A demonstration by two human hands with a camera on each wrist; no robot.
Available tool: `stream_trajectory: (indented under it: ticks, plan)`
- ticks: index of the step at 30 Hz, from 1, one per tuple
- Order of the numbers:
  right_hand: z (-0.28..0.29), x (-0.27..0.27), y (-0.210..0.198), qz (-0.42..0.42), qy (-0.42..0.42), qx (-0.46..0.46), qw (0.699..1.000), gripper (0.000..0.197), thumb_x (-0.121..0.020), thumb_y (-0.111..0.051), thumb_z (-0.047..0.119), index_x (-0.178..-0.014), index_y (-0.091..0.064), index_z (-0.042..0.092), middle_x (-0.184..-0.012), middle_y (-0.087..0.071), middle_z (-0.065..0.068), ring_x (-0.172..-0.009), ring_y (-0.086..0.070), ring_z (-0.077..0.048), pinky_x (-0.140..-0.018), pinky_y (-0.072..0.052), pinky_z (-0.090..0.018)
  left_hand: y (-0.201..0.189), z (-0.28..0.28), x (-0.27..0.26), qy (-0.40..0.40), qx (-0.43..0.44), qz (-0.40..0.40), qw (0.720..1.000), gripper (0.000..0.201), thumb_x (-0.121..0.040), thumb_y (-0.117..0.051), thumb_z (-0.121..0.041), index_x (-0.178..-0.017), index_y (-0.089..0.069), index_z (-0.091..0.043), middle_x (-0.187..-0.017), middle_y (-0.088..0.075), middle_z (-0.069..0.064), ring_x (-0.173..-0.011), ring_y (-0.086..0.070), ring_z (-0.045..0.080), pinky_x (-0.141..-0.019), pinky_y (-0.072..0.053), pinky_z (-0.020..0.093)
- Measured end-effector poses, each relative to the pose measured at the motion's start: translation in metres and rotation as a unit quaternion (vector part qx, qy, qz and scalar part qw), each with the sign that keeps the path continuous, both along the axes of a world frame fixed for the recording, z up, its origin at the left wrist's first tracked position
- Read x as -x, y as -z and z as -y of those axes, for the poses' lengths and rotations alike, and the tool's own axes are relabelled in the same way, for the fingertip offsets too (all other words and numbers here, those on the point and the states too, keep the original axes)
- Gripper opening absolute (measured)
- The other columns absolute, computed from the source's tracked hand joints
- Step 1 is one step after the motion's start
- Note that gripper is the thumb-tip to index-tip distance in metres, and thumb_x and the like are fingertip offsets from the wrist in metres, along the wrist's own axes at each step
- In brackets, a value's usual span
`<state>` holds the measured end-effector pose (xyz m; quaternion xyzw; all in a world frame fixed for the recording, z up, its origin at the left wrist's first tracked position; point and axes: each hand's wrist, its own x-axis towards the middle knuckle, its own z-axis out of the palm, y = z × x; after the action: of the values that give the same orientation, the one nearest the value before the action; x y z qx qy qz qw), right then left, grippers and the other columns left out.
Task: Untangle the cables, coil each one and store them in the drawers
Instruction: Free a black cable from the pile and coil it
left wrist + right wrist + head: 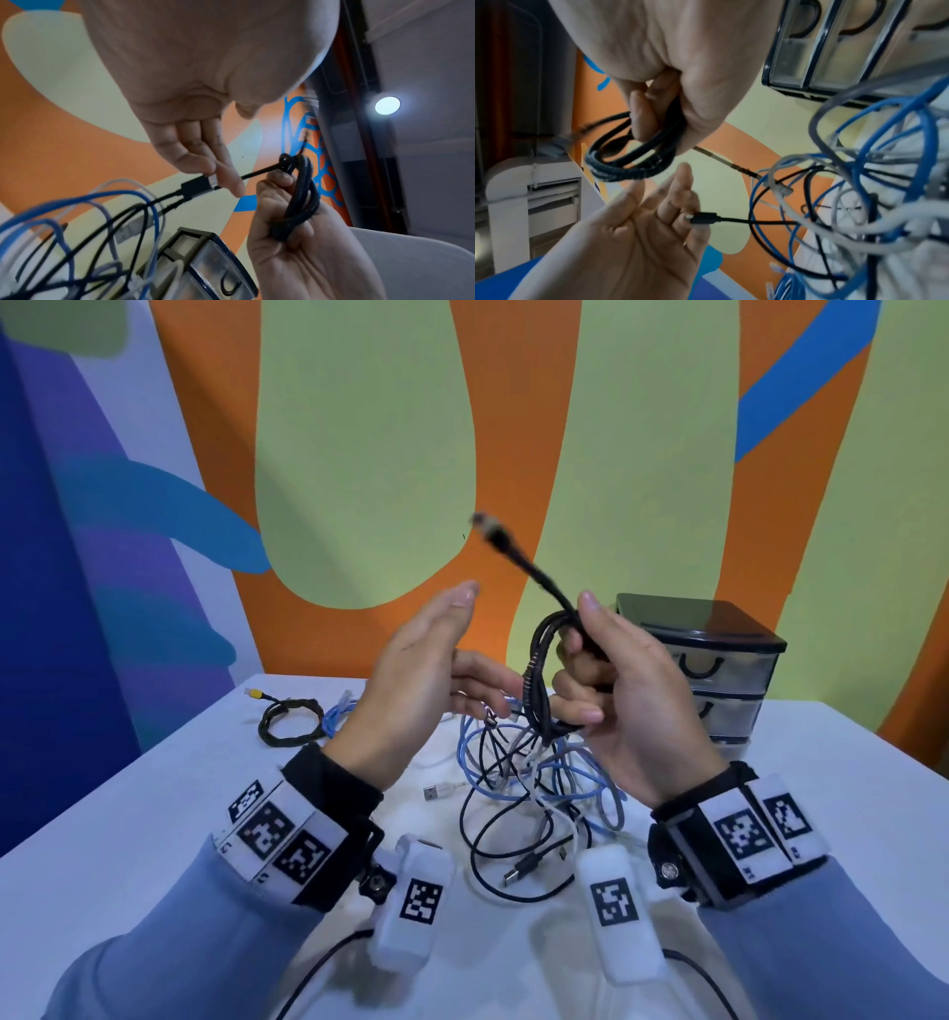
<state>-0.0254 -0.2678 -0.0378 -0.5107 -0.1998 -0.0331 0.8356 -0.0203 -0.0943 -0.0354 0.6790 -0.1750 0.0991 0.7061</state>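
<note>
My right hand is raised over the table and grips a coil of black braided cable, fingers curled through its loops. The coil's free end sticks up and left, blurred. My left hand is beside it with straight fingers and its palm facing the coil. A black USB plug from the tangle touches the left fingertips. The tangle of blue, grey, white and black cables lies on the white table under both hands. All drawers of the small drawer unit behind the right hand are closed.
A coiled black cable with a yellow plug and a small blue coil lie at the table's far left. Loose USB plugs lie at the tangle's near side. A painted wall stands right behind the table.
</note>
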Motion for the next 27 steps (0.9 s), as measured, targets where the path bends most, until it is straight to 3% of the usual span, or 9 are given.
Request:
stream_trajectory:
  ticks: [3,6,8,10,13,15,17,22,27]
  plan:
    - [-0.004,0.006,-0.002,-0.011,-0.048,-0.038,0.998,0.034,-0.101,-0.055,0.035,-0.075,-0.051,0.014,-0.065,-0.012,0.004,-0.047,-0.012,-0.007,-0.037,-0.023,-0.015,0.002,-0.002,-0.004,0.027,-0.084,0.057,0.994,0.033,-0.111,-0.048,-0.022,-0.136,-0.067,-0.027,-0.085,-0.071,0.006,-0.078,-0.061,0.020,-0.070,-0.047,0.028]
    - [-0.006,0.008,-0.004,-0.012,-0.065,-0.063,0.996,0.035,-0.099,-0.054,0.037,-0.073,-0.050,0.013,-0.058,-0.021,0.007,-0.041,-0.021,-0.004,-0.036,-0.025,-0.014,0.011,-0.001,-0.009,-0.007,-0.229,0.141,0.963,0.018,-0.101,-0.063,-0.031,-0.110,-0.076,-0.039,-0.101,-0.066,0.004,-0.093,-0.061,0.016,-0.084,-0.048,0.031]
    - [-0.003,0.005,-0.005,-0.015,-0.070,-0.094,0.993,0.036,-0.100,-0.053,0.038,-0.073,-0.051,0.015,-0.060,-0.020,0.007,-0.044,-0.014,-0.005,-0.036,-0.026,-0.015,0.014,-0.002,-0.011,-0.041,-0.234,0.156,0.959,0.010,-0.100,-0.064,-0.037,-0.100,-0.074,-0.034,-0.104,-0.065,-0.002,-0.093,-0.060,0.009,-0.081,-0.045,0.025]
    - [0.003,-0.001,-0.006,-0.026,-0.059,-0.117,0.991,0.038,-0.105,-0.049,0.040,-0.075,-0.048,0.017,-0.063,-0.015,0.007,-0.047,-0.008,-0.007,-0.037,-0.027,-0.015,0.011,-0.005,-0.012,-0.075,-0.171,0.168,0.968,0.011,-0.105,-0.064,-0.032,-0.100,-0.070,-0.025,-0.102,-0.069,-0.001,-0.095,-0.064,0.009,-0.082,-0.051,0.024]
    - [0.009,-0.008,-0.005,-0.045,0.013,-0.095,0.994,0.038,-0.109,-0.046,0.040,-0.078,-0.046,0.018,-0.062,-0.015,0.007,-0.046,-0.013,-0.008,-0.040,-0.027,-0.018,0.006,-0.012,-0.014,-0.113,-0.099,0.192,0.970,0.012,-0.107,-0.063,-0.025,-0.103,-0.068,-0.014,-0.089,-0.070,0.011,-0.077,-0.067,0.017,-0.074,-0.055,0.033]
    - [0.011,-0.011,-0.002,-0.055,0.069,-0.074,0.993,0.037,-0.110,-0.047,0.039,-0.079,-0.046,0.018,-0.063,-0.016,0.006,-0.048,-0.014,-0.010,-0.041,-0.026,-0.020,0.007,-0.015,-0.015,-0.170,-0.139,0.216,0.951,0.008,-0.102,-0.071,-0.027,-0.098,-0.074,-0.021,-0.068,-0.060,0.003,-0.063,-0.055,0.019,-0.061,-0.044,0.031]
    - [0.011,-0.015,0.002,-0.054,0.131,-0.041,0.989,0.036,-0.110,-0.048,0.039,-0.080,-0.047,0.018,-0.062,-0.019,0.005,-0.051,-0.015,-0.012,-0.042,-0.025,-0.022,0.007,-0.019,-0.016,-0.197,-0.169,0.210,0.943,0.004,-0.097,-0.077,-0.028,-0.095,-0.080,-0.026,-0.063,-0.061,-0.008,-0.061,-0.053,0.017,-0.059,-0.041,0.032]
    - [0.015,-0.025,0.011,-0.061,0.254,0.051,0.964,0.039,-0.111,-0.044,0.038,-0.078,-0.046,0.018,-0.057,-0.023,0.007,-0.048,-0.021,-0.013,-0.042,-0.030,-0.023,-0.002,-0.021,-0.005,-0.036,-0.077,0.126,0.988,0.010,-0.095,-0.074,-0.004,-0.101,-0.082,-0.007,-0.082,-0.078,0.015,-0.067,-0.068,0.019,-0.057,-0.047,0.023]
    - [0.009,-0.030,0.018,-0.064,0.284,0.144,0.946,0.040,-0.109,-0.045,0.041,-0.075,-0.048,0.021,-0.058,-0.030,0.003,-0.049,-0.030,-0.016,-0.050,-0.037,-0.025,-0.003,-0.011,0.005,0.092,-0.032,0.065,0.993,0.028,-0.102,-0.051,0.008,-0.112,-0.077,0.003,-0.099,-0.080,0.021,-0.088,-0.078,0.027,-0.079,-0.062,0.025]
